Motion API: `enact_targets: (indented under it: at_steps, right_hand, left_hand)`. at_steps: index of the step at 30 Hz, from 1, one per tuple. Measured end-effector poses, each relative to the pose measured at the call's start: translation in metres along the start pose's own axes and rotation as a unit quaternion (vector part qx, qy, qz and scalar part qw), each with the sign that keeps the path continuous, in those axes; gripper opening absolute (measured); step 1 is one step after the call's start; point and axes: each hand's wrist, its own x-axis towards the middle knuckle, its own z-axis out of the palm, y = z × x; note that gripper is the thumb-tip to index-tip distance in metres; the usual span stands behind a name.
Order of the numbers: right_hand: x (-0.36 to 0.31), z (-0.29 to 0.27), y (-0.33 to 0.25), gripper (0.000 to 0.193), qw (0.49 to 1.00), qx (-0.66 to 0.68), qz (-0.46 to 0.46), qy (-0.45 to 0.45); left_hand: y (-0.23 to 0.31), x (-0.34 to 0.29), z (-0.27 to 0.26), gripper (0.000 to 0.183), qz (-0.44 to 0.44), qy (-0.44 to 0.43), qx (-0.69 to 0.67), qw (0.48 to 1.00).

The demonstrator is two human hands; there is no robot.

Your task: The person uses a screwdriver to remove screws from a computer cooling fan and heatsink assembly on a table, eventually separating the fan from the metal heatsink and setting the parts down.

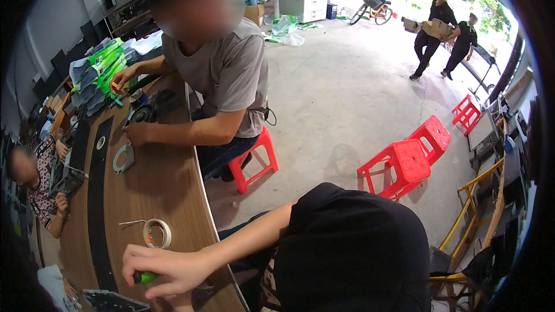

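Note:
My right hand [167, 268] reaches over the table from a black short sleeve, its fingers curled round the green-and-black handle of what looks like a screwdriver [147, 277]. The tool's working end is hidden. Just below, at the lower edge, a small part of my left hand [180, 301] shows, its fingers out of sight. A dark flat metal part [113, 301] lies near the hands, cut off by the frame. Beyond my right hand sits a roll of cream tape [157, 234], with a thin pale rod or strip [132, 222] beside it.
Across the brown table [156, 188], a co-worker in grey [222, 69] handles parts near a grey ring-shaped plate [124, 159]. Another person [46, 176] works at the left. Red stools [404, 162] stand on the floor. Two people [442, 34] carry boxes at the doorway.

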Motion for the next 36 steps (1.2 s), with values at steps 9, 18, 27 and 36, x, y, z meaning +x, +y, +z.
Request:
enact_targets:
  at_steps: [9,18,27,36]
  right_hand:
    - [0.014,0.017,0.029,0.037,0.996,0.091,0.024,-0.006]
    - [0.030,0.007,0.055,0.028,0.976,0.202,0.073,-0.020]
    - [0.028,-0.001,0.067,0.036,0.996,0.085,0.012,-0.013]
    - [0.035,-0.011,0.044,0.033,0.995,0.062,-0.049,-0.067]
  left_hand:
    - [-0.026,-0.015,-0.007,0.053,0.001,-0.010,0.012,1.000]
    - [-0.058,-0.011,-0.016,0.052,-0.104,-0.118,-0.023,0.987]
    - [-0.032,-0.002,-0.007,0.031,-0.007,-0.014,-0.032,0.999]
    - [-0.019,0.003,-0.009,0.038,-0.023,-0.011,-0.050,0.998]
